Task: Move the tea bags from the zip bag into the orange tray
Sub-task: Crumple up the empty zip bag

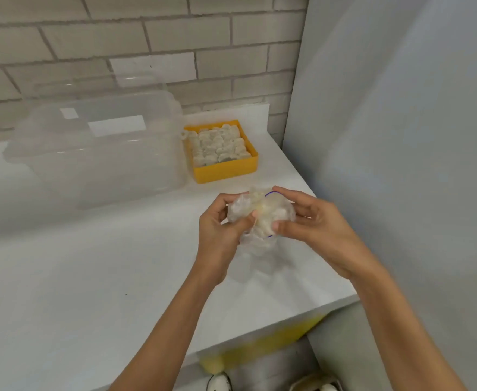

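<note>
Head view, nearest to farthest. Below the wrists, at the lower edge, two pale shoes (pixel 220 381) stand on the floor. A blurred yellow object (pixel 262 348) lies under the lip of the white counter (pixel 90 277).

Over the counter, the left hand (pixel 220 221) and the right hand (pixel 310 224) grasp one crumpled zip bag (pixel 260 213) between them. The left fingers are curled round the bag's left side with the thumb pressed on its near face. The right thumb (pixel 279 225) pinches the lower right part, and the right fingers (pixel 286 193) arch over its far top. A thin blue zip line shows just beside the right index fingertip and again just under the right thumb. Pale lumps show through the film, but they cannot be counted. Whether the bag's lower end touches the counter cannot be told.

Beyond the fingertips, well apart from them, the orange tray (pixel 223 171) sits on the counter. It is packed with rows of round tea bags (pixel 220 145). To the left of the tray, just beside it, stands a large clear plastic box (pixel 99 148) with its lid on. Behind both rises a tiled wall (pixel 147 38). A grey panel (pixel 401 136) closes the side to the right of the right hand.
</note>
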`<state>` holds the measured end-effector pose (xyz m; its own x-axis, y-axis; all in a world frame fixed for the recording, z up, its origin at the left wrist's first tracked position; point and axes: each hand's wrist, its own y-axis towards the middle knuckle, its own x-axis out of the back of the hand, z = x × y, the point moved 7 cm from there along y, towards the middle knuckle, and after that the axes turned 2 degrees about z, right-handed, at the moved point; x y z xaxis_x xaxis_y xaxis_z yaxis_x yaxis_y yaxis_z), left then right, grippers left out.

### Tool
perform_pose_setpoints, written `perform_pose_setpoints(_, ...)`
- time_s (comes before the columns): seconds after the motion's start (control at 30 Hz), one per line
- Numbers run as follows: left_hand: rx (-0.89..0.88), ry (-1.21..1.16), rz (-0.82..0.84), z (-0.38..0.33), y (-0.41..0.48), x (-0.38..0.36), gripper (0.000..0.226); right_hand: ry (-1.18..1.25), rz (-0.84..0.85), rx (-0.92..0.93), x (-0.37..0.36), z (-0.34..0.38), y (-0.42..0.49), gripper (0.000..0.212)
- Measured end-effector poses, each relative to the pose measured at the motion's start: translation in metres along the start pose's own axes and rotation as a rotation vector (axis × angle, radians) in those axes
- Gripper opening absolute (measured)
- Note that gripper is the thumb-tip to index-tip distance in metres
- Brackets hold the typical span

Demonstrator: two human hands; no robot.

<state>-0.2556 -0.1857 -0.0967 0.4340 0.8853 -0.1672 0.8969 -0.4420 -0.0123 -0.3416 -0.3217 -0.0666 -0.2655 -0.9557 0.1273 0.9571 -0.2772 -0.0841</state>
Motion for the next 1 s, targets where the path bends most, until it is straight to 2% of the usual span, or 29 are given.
perform_pose_setpoints(0.1,0.051,0.059,0.150,0.007,-0.029,-0.041,0.035,0.067,-0.129,0.009,0.035,-0.015,-0.039,0.052)
perform_pose_setpoints(0.2,0.155,0.098,0.439,0.026,-0.073,-0.084,0.064,0.057,-0.229,0.007,0.070,-0.036,-0.087,0.047)
perform_pose_setpoints(0.3,0.232,0.097,0.588,0.058,-0.129,-0.119,0.090,0.033,-0.266,-0.018,0.094,-0.066,-0.137,0.041)
perform_pose_setpoints(0.4,0.271,0.158,0.543,0.110,-0.183,-0.145,0.088,-0.066,-0.268,-0.057,0.106,-0.107,-0.184,0.037)
perform_pose_setpoints(0.53,0.222,0.428,0.471,0.194,-0.229,-0.157,0.085,-0.229,-0.304,-0.207,0.110,-0.185,-0.240,0.032)
perform_pose_setpoints(0.63,0.280,0.512,0.441,0.259,-0.242,-0.152,0.067,-0.343,-0.314,-0.270,0.105,-0.246,-0.265,0.031)
perform_pose_setpoints(0.7,0.350,0.562,0.433,0.303,-0.248,-0.149,0.047,-0.398,-0.288,-0.304,0.094,-0.288,-0.274,0.037)
perform_pose_setpoints(0.77,0.442,0.613,0.424,0.349,-0.251,-0.143,0.038,-0.443,-0.258,-0.331,0.079,-0.335,-0.278,0.044)
perform_pose_setpoints(0.93,0.645,0.685,0.395,0.480,-0.267,-0.117,0.061,-0.592,-0.177,-0.352,0.040,-0.462,-0.280,0.048)
perform_pose_setpoints(1.0,0.726,0.708,0.394,0.527,-0.273,-0.107,0.062,-0.610,-0.115,-0.333,0.024,-0.506,-0.276,0.048)
